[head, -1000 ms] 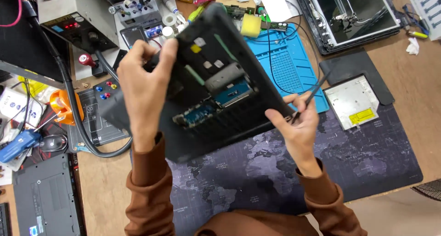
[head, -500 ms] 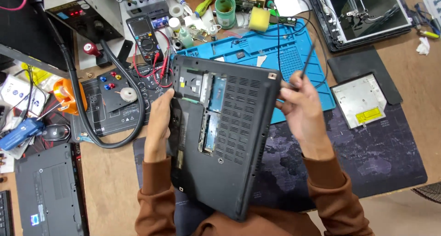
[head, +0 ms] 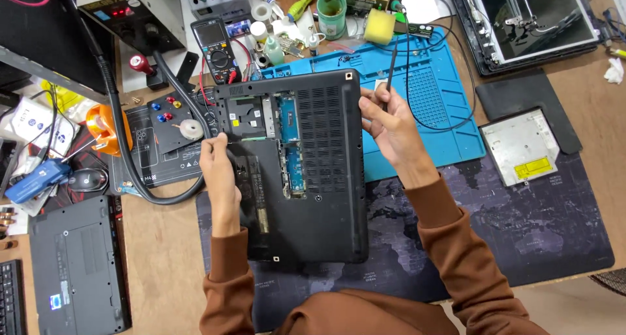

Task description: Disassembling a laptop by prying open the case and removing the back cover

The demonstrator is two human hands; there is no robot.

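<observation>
— Head view first: what do we see at the fingers?

— Our left hand (head: 218, 172) has its fingers curled over the left edge of the black laptop base (head: 297, 168), gripping it. Our right hand (head: 391, 123) presses fingertips against the base's right edge and also pinches a thin black pry tool (head: 390, 71) that sticks up over the blue silicone mat (head: 437, 93).

— And the base itself?

— We see it underside up, flat, long side running away from us. A panel is off near the far left corner, baring a metal bay and a blue circuit board; ribbed vents run down the right half. It lies partly on the dark world-map desk mat (head: 521, 237), its far end over the blue mat.

— What differs from half a second ago?

— We have squared it up: then it sat tilted, its near end hanging toward our lap; now it lies straighter and further onto the mats. Our left hand has shifted higher along the edge.

— Around it?

— A multimeter (head: 218, 48) beyond, an optical drive (head: 521, 146) to the right.
</observation>
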